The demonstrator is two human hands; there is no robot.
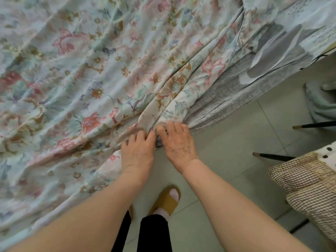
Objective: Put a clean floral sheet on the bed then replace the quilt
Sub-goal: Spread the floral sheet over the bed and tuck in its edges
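Cotton floral sheet [101, 73] bunches at the bed corner; both hands' [138, 153] fingers [179, 129] curl, gripping it. Pull taut, tuck under evenly.

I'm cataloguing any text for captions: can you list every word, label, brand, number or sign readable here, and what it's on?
None: no readable text anywhere in the head view.
The floral sheet bears only flowers.
The grey patterned bedding beneath shows only shapes and specks.
The checked cushion and the yellow slipper carry no visible label or brand.
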